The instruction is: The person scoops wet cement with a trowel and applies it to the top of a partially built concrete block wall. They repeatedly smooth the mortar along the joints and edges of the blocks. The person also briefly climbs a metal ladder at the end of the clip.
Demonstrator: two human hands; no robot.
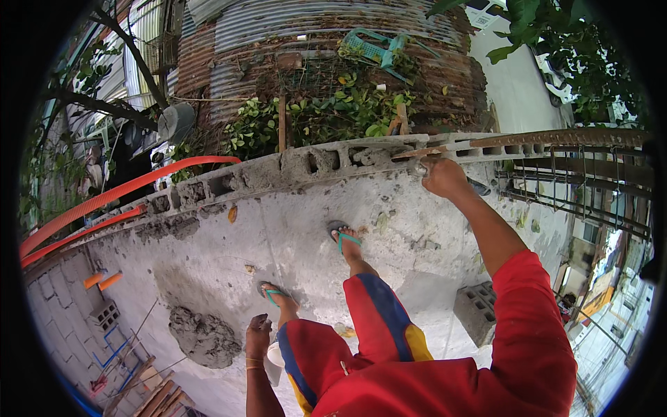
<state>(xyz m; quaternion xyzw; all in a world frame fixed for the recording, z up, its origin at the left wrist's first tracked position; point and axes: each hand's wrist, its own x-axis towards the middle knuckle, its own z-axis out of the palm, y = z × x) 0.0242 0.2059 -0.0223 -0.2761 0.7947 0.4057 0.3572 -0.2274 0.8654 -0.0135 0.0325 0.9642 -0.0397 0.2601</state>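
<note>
My right hand (445, 178) is closed at the top of a low hollow-block wall (260, 177), its fingers curled at the blocks' edge. What it grips is hidden. A rusty, ribbed bar (556, 139) runs along the wall top just beyond that hand, and a small dark object (479, 186) shows beside the wrist. My left hand (258, 337) hangs low by my left knee, its fingers curled and dark; I cannot make out anything in them. A pale rounded object (276, 355) shows beside it, partly behind my leg. Mortar fills some of the block cavities.
A heap of wet mortar (203, 337) lies on the concrete floor at left. One loose hollow block (476, 311) stands at right. Orange corrugated conduit (132, 191) crosses the wall's left end. Steel rebar cages (580, 184) extend at right. Beyond the wall are plants and a rusty roof (257, 69).
</note>
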